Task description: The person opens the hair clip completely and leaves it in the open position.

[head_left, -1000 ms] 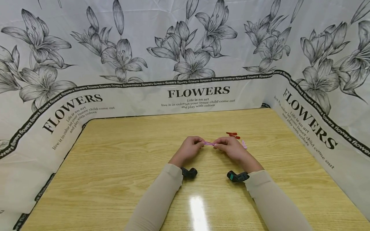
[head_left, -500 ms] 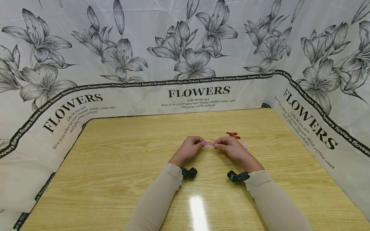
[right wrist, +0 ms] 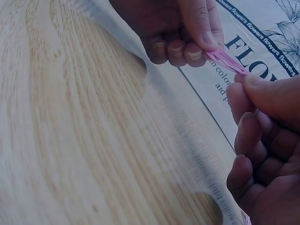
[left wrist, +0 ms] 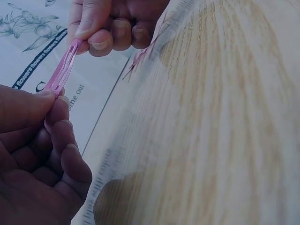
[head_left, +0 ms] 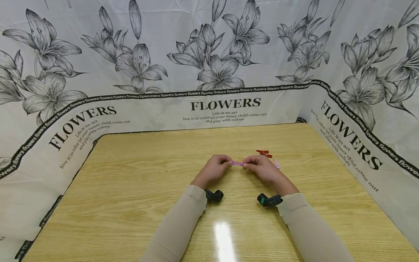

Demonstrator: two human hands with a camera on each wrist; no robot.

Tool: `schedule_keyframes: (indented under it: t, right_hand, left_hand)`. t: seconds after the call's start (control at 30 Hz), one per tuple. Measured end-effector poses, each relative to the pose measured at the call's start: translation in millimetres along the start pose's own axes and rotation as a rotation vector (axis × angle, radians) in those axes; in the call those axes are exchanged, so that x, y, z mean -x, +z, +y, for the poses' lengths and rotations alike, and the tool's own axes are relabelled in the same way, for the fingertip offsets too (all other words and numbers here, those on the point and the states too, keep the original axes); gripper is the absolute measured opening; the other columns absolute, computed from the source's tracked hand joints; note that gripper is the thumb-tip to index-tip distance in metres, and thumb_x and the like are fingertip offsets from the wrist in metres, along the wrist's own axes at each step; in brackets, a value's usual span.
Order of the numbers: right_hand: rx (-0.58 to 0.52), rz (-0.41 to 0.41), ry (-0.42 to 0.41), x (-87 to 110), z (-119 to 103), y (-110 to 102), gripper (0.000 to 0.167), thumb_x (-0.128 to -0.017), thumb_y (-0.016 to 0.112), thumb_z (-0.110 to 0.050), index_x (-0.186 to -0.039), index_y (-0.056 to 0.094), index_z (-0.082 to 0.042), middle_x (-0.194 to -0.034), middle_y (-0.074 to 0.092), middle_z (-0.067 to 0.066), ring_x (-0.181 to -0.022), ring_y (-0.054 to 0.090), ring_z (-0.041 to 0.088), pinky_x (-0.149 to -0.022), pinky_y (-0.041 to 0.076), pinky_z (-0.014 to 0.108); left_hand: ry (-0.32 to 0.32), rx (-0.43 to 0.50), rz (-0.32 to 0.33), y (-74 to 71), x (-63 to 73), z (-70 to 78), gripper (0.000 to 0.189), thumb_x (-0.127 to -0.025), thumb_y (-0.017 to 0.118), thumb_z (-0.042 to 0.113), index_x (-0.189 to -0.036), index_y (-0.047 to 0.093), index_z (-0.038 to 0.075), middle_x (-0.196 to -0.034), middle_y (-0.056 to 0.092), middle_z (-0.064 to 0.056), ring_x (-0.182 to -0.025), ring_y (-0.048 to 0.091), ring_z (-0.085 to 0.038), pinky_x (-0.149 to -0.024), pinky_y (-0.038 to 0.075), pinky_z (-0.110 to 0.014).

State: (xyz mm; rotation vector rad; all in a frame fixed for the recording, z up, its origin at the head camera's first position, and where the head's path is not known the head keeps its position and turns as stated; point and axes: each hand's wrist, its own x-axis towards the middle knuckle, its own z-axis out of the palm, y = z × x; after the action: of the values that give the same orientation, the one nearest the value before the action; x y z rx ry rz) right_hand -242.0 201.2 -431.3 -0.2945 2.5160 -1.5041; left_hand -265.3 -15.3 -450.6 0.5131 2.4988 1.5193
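Between my two hands a pink snap hair clip [left wrist: 64, 68] is stretched lengthwise, held above the wooden table. My left hand [head_left: 216, 168] pinches one end between thumb and forefinger. At the other end, the thumb and forefinger of my right hand [head_left: 263, 169] pinch it too. In the right wrist view the clip [right wrist: 226, 62] shows its slotted middle, while both tips are covered by fingers. Just beyond my right hand lie red hair clips [head_left: 263, 151], and a second pink clip [head_left: 276, 163] rests beside that hand.
The wooden table [head_left: 140, 171] spreads out under both arms. A white cloth [head_left: 226, 109] printed with flowers and lettering stands along its back and sides. Dark wrist-worn devices, one on the left wrist [head_left: 214, 196] and one on the right [head_left: 269, 200], sit at the sleeve cuffs.
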Motion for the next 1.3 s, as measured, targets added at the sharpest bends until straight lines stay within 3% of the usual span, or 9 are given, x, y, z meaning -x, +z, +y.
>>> schedule_keyframes:
  t: [0.53,0.9,1.3]
  right_hand:
    - [0.004,-0.012,-0.004,1.4,-1.5,-0.5,0.022,-0.098,0.058,-0.015,-0.107,0.067,0.003,-0.100,0.066,0.015,-0.083,0.051,0.018,-0.073,0.045,0.030]
    - [0.012,-0.009,0.008,0.5,0.3,-0.2,0.020,-0.097,0.058,-0.016,-0.105,0.068,-0.001,-0.094,0.065,0.006,-0.083,0.051,0.019,-0.073,0.044,0.030]
    - [0.011,0.009,0.017,-2.2,6.0,-1.3,0.019,-0.097,0.059,-0.017,-0.105,0.069,-0.003,-0.094,0.066,0.006,-0.084,0.053,0.020,-0.074,0.046,0.031]
  left_hand:
    - [0.002,0.014,-0.020,-1.0,0.2,-1.1,0.016,-0.098,0.058,0.025,-0.094,0.071,0.016,-0.088,0.064,0.003,-0.076,0.050,-0.011,-0.069,0.041,-0.025]
    - [-0.019,0.023,-0.040,-1.5,0.5,-1.5,0.016,-0.099,0.057,0.025,-0.095,0.070,0.017,-0.089,0.063,0.003,-0.077,0.050,-0.013,-0.069,0.041,-0.027]
    - [0.016,0.018,-0.034,-1.2,2.1,2.4,0.017,-0.098,0.058,0.026,-0.095,0.071,0.016,-0.088,0.064,0.002,-0.073,0.049,-0.011,-0.066,0.041,-0.025]
